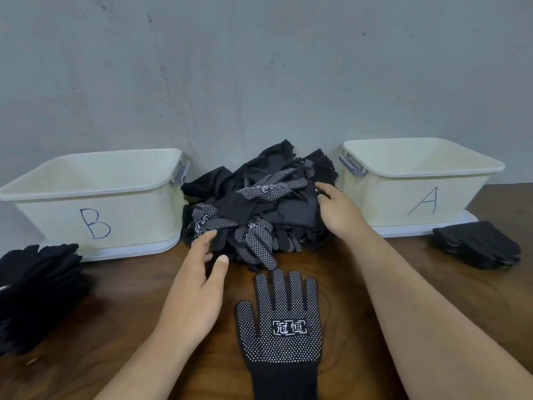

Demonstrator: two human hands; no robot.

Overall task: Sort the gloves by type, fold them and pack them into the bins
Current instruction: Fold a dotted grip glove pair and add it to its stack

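A tangled pile of black gloves lies at the far middle of the dark wood-grain table, against a mottled grey wall. Some gloves in it are knit with white grip dots, others plain smooth cloth — where one ends and the next begins is hard to make out.

Near the viewer one dotted glove lies flat, palm up, tips pointing far, a white printed mark on its palm; its ribbed cuff is cut off by the frame's near edge.

The left hand touches the pile's near left edge, fingers loosely spread and gripping nothing visible. The right hand rests on the pile's right side, its fingers curled into the cloth; whether they pinch a glove cannot be told.

Two cream plastic bins with rounded rims and grey handles flank the pile — bin B left, bin A right, letters handwritten. A dark stack sits near left, blurred and cropped; a smaller stack near bin A.
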